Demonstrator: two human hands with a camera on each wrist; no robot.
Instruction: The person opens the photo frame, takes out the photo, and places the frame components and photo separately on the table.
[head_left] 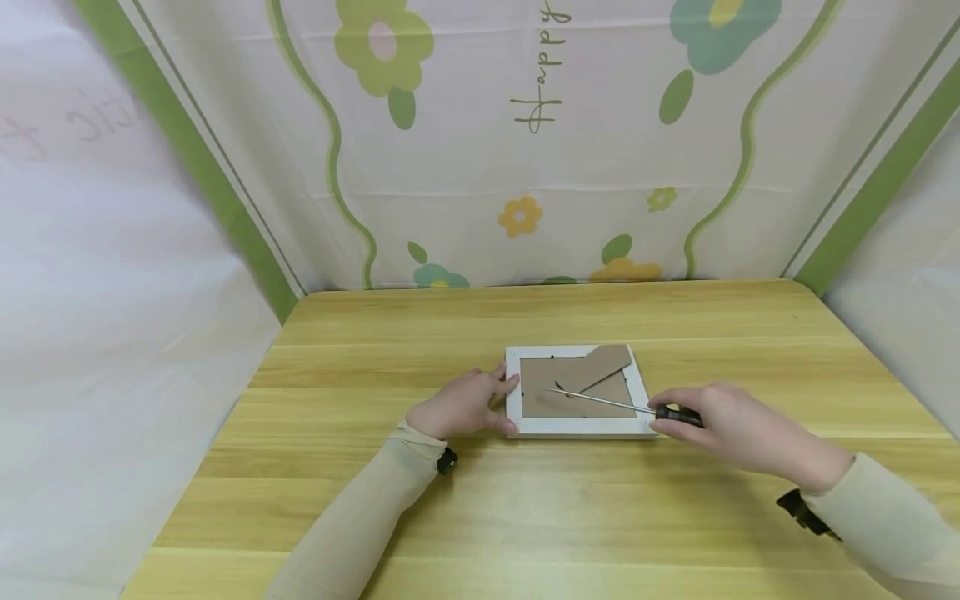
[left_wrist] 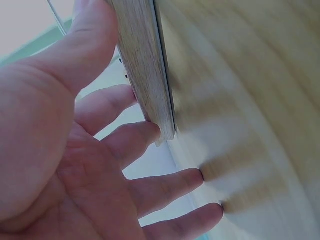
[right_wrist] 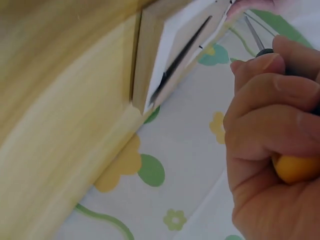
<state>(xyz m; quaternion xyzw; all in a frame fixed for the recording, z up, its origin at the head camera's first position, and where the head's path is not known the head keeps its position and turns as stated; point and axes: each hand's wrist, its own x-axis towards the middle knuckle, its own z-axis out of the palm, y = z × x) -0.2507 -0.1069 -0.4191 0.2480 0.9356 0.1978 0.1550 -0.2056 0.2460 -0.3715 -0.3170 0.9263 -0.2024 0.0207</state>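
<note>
A white picture frame (head_left: 585, 427) lies face down on the wooden table, its brown backing board (head_left: 540, 404) facing up. The board's angled easel stand (head_left: 603, 364) and several small dark tabs show. My left hand (head_left: 465, 402) rests against the frame's left edge, thumb and fingers spread; in the left wrist view its fingers (left_wrist: 167, 192) are nearly straight. In my right hand (head_left: 731, 421) I grip a screwdriver (head_left: 667, 412). Its thin metal shaft points left above the backing; whether the tip touches is hard to tell. The right wrist view shows the yellow handle end (right_wrist: 297, 168) within curled fingers.
The wooden table (head_left: 360, 358) extends around the frame on all sides. Behind it hangs a white curtain (head_left: 450, 150) printed with flowers and green bands. More pale cloth (head_left: 135, 333) hangs along the left side, and some hangs on the right.
</note>
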